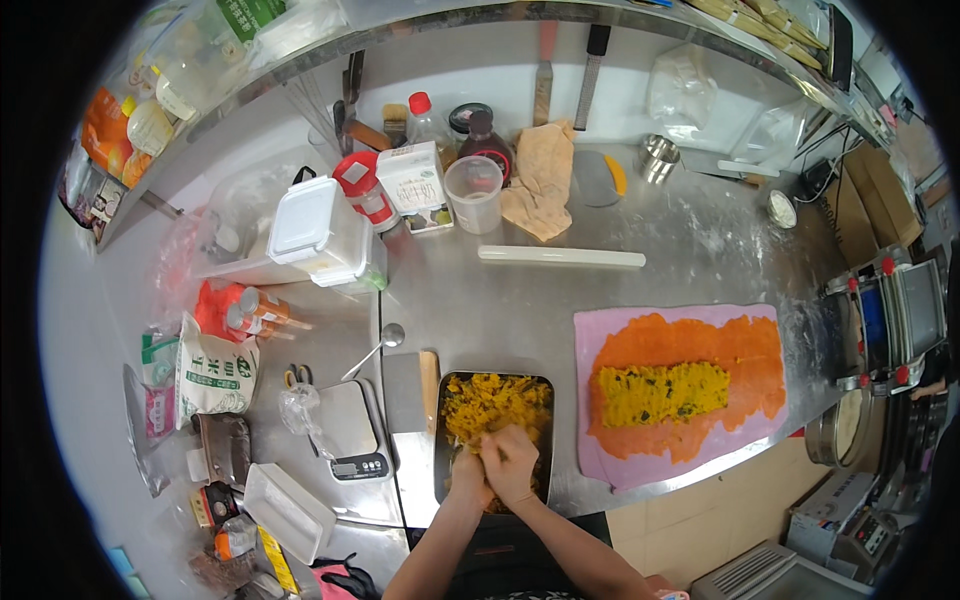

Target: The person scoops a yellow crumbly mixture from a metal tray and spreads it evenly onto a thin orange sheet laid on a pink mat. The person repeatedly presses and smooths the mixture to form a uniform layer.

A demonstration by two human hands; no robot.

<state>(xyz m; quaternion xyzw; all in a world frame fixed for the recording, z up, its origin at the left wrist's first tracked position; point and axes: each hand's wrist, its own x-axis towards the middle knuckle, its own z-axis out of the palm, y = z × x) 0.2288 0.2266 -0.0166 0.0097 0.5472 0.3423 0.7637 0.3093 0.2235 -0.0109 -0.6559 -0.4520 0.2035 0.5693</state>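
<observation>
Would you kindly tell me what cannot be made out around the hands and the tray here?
Head view:
- Fingertips of left hand and right hand: pressed together, hiding any filling between them.
- Near end of tray: covered by both hands.
- Dark flecks in the filling on the orange sheet: too small to identify.

head-worn fisheye, steeply downward, close

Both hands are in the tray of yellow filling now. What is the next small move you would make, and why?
Probably lift a handful and carry it right to the dough sheet. Both hands, left and right, are pressed together in the filling in the tray. The orange layer carries only one strip of filling, so much of it is bare.
</observation>
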